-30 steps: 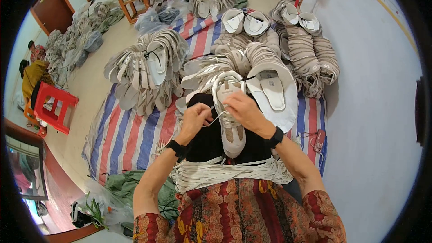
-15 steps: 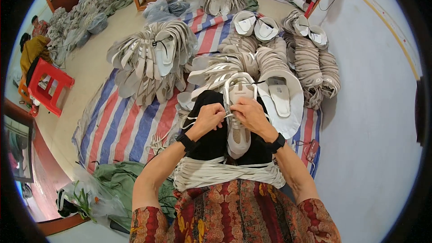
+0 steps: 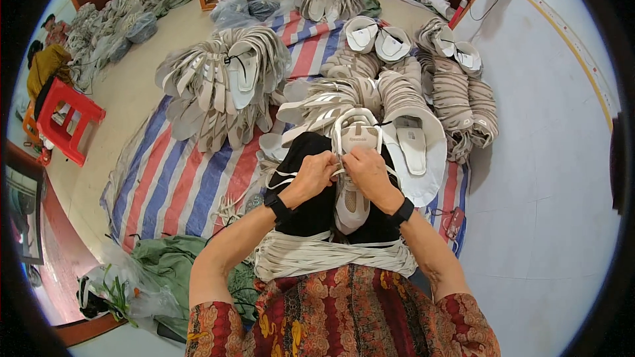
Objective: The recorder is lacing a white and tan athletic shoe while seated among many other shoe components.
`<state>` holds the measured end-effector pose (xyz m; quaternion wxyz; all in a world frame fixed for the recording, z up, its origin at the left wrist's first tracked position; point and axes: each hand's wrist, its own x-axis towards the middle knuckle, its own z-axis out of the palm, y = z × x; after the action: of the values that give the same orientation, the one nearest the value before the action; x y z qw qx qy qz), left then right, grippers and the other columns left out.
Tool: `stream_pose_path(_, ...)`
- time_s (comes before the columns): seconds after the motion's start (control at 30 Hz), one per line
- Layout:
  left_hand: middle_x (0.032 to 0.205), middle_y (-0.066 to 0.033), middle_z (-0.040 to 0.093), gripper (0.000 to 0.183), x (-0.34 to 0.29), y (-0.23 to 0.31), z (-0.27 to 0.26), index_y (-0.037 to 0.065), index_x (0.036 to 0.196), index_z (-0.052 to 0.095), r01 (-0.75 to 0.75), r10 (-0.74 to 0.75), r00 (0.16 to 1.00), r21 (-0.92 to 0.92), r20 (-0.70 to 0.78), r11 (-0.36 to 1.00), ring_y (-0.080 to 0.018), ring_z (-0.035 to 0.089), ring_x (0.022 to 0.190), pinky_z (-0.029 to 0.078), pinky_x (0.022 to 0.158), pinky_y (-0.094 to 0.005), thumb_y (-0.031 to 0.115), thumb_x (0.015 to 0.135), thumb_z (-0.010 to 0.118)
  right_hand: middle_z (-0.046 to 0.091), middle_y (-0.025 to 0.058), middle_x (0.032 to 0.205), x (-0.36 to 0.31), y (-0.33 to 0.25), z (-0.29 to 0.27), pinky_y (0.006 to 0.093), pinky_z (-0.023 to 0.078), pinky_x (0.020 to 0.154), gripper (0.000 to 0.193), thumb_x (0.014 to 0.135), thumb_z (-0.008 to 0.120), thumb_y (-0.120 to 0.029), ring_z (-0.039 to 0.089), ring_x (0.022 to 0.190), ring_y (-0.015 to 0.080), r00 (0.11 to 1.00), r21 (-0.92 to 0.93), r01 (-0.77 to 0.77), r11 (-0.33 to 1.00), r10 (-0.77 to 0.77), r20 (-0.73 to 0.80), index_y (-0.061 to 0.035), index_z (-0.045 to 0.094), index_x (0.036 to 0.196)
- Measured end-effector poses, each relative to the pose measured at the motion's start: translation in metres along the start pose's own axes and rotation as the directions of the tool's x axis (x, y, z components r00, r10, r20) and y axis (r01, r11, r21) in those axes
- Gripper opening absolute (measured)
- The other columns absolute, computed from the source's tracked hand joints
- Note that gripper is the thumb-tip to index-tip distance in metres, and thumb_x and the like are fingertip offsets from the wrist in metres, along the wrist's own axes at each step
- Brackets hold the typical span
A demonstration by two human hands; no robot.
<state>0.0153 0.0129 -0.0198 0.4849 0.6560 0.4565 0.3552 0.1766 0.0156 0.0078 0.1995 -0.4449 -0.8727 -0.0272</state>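
Observation:
A white shoe upper (image 3: 353,152) lies lengthwise on my lap, toe pointing away from me, over my black trousers (image 3: 311,208). My left hand (image 3: 315,173) and my right hand (image 3: 368,169) meet over its lace area, fingers pinched on a white lace (image 3: 283,178) that loops out to the left. Both wrists wear black bands. A bundle of white laces (image 3: 317,256) lies across my lap near my waist.
Fanned stacks of white and grey shoe uppers (image 3: 225,86) cover a red, white and blue striped tarp (image 3: 178,185) ahead. More stacks (image 3: 456,92) lie at right. A red stool (image 3: 63,119) and a seated person (image 3: 43,66) are at left. Green cloth (image 3: 172,271) lies lower left.
My hands have come closer together over the shoe upper and keep working the lace. The view has shifted slightly; the piles stay put.

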Motion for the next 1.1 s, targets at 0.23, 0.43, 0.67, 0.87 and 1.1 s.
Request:
stream_pose_path(0.23, 0.095, -0.0139, 0.057, 0.02, 0.001, 0.009, -0.013, 0.001, 0.089, 0.045, -0.211, 0.269, 0.937, 0.252, -0.222, 0.944, -0.0212, 0.057, 0.086, 0.045, 0.074, -0.0298, -0.003, 0.075, 0.058, 0.049, 0.0068, 0.068, 0.007, 0.046, -0.069, 0.0363, 0.039, 0.055, 0.008, 0.065, 0.057, -0.008, 0.051, 0.062, 0.0238, 0.992, -0.386, 0.059, 0.921, -0.098, -0.081, -0.0082, 0.052, 0.071)
stream_pose_path(0.43, 0.095, -0.0125, 0.056, 0.017, 0.033, 0.046, 0.005, 0.003, 0.088, 0.054, -0.62, 0.623, 0.778, 0.263, 0.081, 0.739, -0.0304, 0.054, 0.086, 0.045, 0.072, -0.0345, -0.002, 0.072, 0.058, 0.058, -0.002, 0.073, 0.004, 0.065, -0.094, 0.0191, 0.041, 0.054, 0.011, 0.082, 0.059, -0.012, 0.048, 0.06, 0.0039, 0.886, 0.794, -0.427, 0.432, 0.376, 0.272, -0.0017, 0.061, 0.085)
stream_pose_path(0.67, 0.079, -0.0092, 0.056, 0.014, 0.04, 0.041, 0.022, 0.005, 0.083, 0.058, -0.471, 0.459, 0.881, 0.32, 0.117, 0.822, -0.0286, 0.056, 0.077, 0.045, 0.067, -0.034, -0.001, 0.07, 0.059, 0.047, 0.0101, 0.116, 0.002, 0.083, -0.061, 0.0383, 0.039, 0.087, 0.046, 0.056, 0.074, -0.009, 0.044, 0.106, 0.0297, 0.975, 0.288, 0.173, 0.942, -0.206, 0.088, -0.0097, 0.054, 0.098)
stream_pose_path(0.87, 0.076, -0.0073, 0.051, 0.013, 0.044, 0.038, 0.046, 0.006, 0.077, 0.056, -0.523, 0.603, 0.789, 0.648, 0.12, 0.554, -0.025, 0.052, 0.074, 0.043, 0.065, -0.035, 0.005, 0.066, 0.062, 0.045, 0.0092, 0.116, 0.003, 0.096, -0.042, 0.0394, 0.041, 0.084, 0.051, 0.051, 0.077, -0.016, 0.046, 0.106, 0.029, 0.946, 0.216, 0.314, 0.924, -0.324, 0.01, -0.0097, 0.051, 0.094)
stream_pose_path(1.1, 0.075, -0.0059, 0.052, 0.008, 0.027, 0.051, 0.04, 0.01, 0.074, 0.055, -0.329, 0.508, 0.857, 0.856, 0.092, 0.4, -0.0222, 0.053, 0.074, 0.037, 0.067, -0.0354, 0.01, 0.069, 0.061, 0.044, 0.0109, 0.117, -0.001, 0.092, -0.04, 0.0405, 0.039, 0.088, 0.04, 0.056, 0.074, -0.014, 0.042, 0.109, 0.0316, 0.973, 0.351, 0.216, 0.911, -0.23, -0.001, -0.009, 0.054, 0.089)
